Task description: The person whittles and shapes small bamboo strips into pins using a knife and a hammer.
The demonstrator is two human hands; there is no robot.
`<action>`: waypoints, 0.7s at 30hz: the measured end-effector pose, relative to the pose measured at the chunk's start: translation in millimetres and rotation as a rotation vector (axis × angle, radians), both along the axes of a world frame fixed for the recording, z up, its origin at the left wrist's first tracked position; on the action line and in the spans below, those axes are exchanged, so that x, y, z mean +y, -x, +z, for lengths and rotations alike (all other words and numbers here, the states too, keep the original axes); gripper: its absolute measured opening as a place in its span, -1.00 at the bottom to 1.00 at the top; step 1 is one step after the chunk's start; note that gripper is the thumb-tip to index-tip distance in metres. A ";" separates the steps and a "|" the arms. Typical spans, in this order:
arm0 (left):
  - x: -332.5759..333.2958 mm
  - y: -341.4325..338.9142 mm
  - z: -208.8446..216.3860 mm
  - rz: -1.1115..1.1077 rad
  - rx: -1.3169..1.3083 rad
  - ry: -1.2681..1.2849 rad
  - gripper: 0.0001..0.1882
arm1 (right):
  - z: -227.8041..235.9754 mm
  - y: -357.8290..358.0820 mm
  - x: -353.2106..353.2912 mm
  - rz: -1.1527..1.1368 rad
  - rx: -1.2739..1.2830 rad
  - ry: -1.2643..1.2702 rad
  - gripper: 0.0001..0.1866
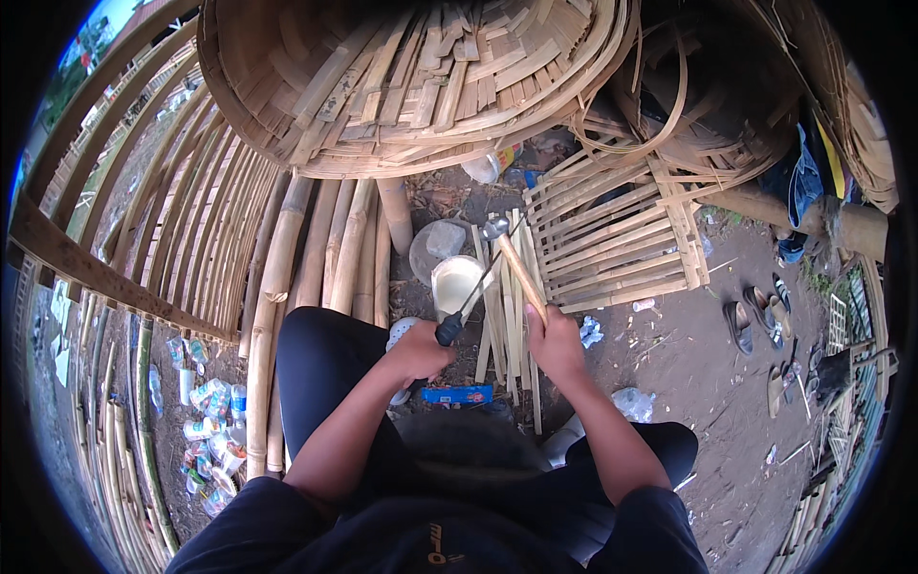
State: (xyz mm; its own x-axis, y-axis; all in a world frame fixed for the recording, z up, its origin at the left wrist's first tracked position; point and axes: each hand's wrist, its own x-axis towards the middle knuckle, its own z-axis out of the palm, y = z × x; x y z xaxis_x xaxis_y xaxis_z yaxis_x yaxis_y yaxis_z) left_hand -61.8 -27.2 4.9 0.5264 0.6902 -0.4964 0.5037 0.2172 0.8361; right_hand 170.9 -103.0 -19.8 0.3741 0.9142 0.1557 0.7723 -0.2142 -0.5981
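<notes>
My left hand [421,351] is closed round a black-handled tool [448,331] with a long, thin dark shaft slanting up to the right; its exact kind I cannot make out. In my right hand [557,342] is a hammer [522,273], its wooden handle gripped low and its metal head pointing away from me. The hammer head lies close to the tool's shaft in the picture; I cannot tell whether they touch. Beyond my left hand stands a cream-coloured container [457,283]. Thin bamboo strips [513,335] lie between my hands.
Large woven bamboo baskets [421,86] loom ahead. A slatted bamboo panel [622,244] lies right of the hammer. Bamboo poles [346,249] and a slatted bamboo frame [182,210] are at left, with plastic litter [218,421] below. Sandals [755,311] lie on the dirt at right.
</notes>
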 end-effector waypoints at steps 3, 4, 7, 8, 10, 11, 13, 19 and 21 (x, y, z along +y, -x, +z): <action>2.1 -2.2 -5.8 0.093 -0.017 0.037 -0.86 | 1.5 -4.4 -5.4 -0.034 0.016 -0.031 -0.57; 4.9 -1.4 -4.7 0.070 0.001 0.035 -0.88 | -0.8 -8.1 -7.0 -0.040 0.000 -0.038 -0.57; 8.9 -2.1 5.2 0.028 0.041 0.021 -0.92 | -2.3 -15.2 -6.7 0.036 -0.090 0.022 -0.59; 7.4 -3.3 9.6 0.040 0.030 0.026 -0.92 | -0.5 -17.3 -6.1 0.038 -0.078 -0.001 -0.59; 5.8 -5.1 16.6 0.067 0.010 0.032 -0.92 | 8.2 -21.3 -4.7 0.046 -0.054 -0.052 -0.59; 7.5 -2.3 13.0 0.067 0.024 0.029 -0.91 | 18.3 -19.3 -3.6 0.022 -0.100 -0.050 -0.64; 9.7 3.2 0.5 0.075 0.048 0.029 -0.90 | 49.1 -8.4 -10.1 0.023 0.028 -0.303 -0.69; 4.6 -5.6 8.1 0.072 -0.031 0.063 -0.91 | 8.3 -23.9 -21.3 0.192 0.144 -0.626 -0.76; 6.3 -5.1 3.2 0.044 -0.036 0.077 -0.89 | -2.6 -19.7 -7.1 0.076 -0.020 -0.053 -0.66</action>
State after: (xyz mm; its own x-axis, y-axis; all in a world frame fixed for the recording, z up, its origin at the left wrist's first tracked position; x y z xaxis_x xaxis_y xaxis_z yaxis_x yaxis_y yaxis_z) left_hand -56.7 -20.9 8.1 0.5149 0.6735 -0.5304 0.4621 0.3031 0.8334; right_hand 190.6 -110.1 -22.4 0.3004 0.9301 0.2113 0.7971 -0.1230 -0.5912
